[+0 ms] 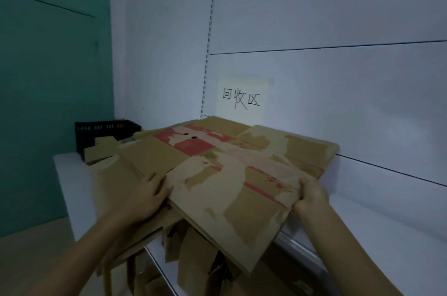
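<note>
In the head view, a red-printed flattened cardboard box (229, 174) is held atop a cardboard stack (116, 174) on a white shelf (70, 174). Its right edge is pinched by the right hand (312, 195). The fingers of the left hand (145, 196) are hidden under its left edge, so the grip cannot be told. A black crate (104, 131) is seen behind, with a handwritten sign (242, 99) above.

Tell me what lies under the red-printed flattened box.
Under the red-printed flattened box, which the right hand pinches and the left hand touches, lie more flattened cardboard sheets on a white shelf. Their number is hidden.
</note>
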The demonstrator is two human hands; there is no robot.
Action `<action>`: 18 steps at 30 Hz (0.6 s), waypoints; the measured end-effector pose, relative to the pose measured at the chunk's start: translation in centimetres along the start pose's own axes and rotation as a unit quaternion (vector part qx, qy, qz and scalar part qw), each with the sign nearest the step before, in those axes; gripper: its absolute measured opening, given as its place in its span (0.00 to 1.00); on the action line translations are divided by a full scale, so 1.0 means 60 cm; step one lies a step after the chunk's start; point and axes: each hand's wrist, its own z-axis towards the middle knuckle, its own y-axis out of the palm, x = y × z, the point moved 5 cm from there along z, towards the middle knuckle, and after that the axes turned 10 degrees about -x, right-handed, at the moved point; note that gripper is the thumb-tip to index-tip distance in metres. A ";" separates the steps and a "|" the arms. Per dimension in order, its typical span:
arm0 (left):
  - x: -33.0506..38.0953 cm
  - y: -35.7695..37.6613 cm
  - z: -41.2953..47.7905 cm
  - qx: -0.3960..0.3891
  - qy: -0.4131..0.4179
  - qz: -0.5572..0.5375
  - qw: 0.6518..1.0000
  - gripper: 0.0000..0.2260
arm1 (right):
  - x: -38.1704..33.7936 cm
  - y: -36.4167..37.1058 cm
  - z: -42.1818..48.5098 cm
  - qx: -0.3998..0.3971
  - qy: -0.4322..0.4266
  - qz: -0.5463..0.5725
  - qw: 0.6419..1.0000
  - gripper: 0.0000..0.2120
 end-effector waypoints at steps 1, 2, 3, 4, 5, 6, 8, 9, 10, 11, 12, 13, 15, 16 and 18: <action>-0.012 -0.001 -0.012 0.006 -0.002 -0.006 1.000 0.29 | 0.014 0.010 0.013 0.002 -0.001 0.013 1.000 0.11; -0.021 -0.004 -0.025 0.024 0.006 -0.002 1.000 0.33 | 0.025 0.023 0.026 0.006 0.004 0.031 0.999 0.09; -0.025 -0.010 -0.043 0.044 0.025 -0.003 0.999 0.38 | 0.039 0.036 0.041 0.009 0.015 0.046 0.999 0.08; -0.025 -0.015 -0.059 0.052 0.061 -0.008 0.997 0.41 | 0.053 0.052 0.055 0.009 0.025 0.062 0.998 0.09; -0.022 -0.016 -0.074 0.036 0.096 -0.008 0.995 0.42 | 0.065 0.070 0.071 0.003 0.031 0.075 0.997 0.11; -0.013 -0.015 -0.087 0.012 0.129 0.007 0.992 0.41 | 0.076 0.090 0.083 0.004 0.031 0.068 0.997 0.12; -0.006 -0.009 -0.103 -0.029 0.147 0.092 0.984 0.43 | 0.090 0.127 0.101 0.005 0.021 0.027 0.999 0.12; -0.003 -0.008 -0.107 -0.006 0.155 0.159 0.975 0.43 | 0.095 0.144 0.110 0.003 0.006 -0.004 1.000 0.13; 0.002 -0.009 -0.110 0.049 0.182 0.219 0.957 0.40 | 0.098 0.156 0.115 0.018 -0.016 -0.068 0.997 0.13; 0.008 -0.009 -0.113 0.089 0.206 0.236 0.945 0.35 | 0.102 0.161 0.118 0.043 -0.042 -0.155 0.986 0.13; 0.014 -0.006 -0.115 0.103 0.217 0.233 0.942 0.31 | 0.105 0.163 0.120 0.068 -0.072 -0.259 0.961 0.15; 0.018 -0.006 -0.115 0.131 0.229 0.217 0.940 0.29 | 0.106 0.160 0.121 0.085 -0.107 -0.359 0.923 0.23; 0.028 -0.010 -0.110 0.172 0.242 0.175 0.939 0.29 | 0.109 0.147 0.125 0.084 -0.164 -0.505 0.843 0.40; 0.036 -0.011 -0.107 0.183 0.247 0.162 0.938 0.29 | 0.112 0.142 0.127 0.071 -0.174 -0.555 0.811 0.41; 0.048 -0.001 -0.094 0.178 0.263 0.154 0.936 0.28 | 0.125 0.134 0.129 0.035 -0.162 -0.589 0.791 0.32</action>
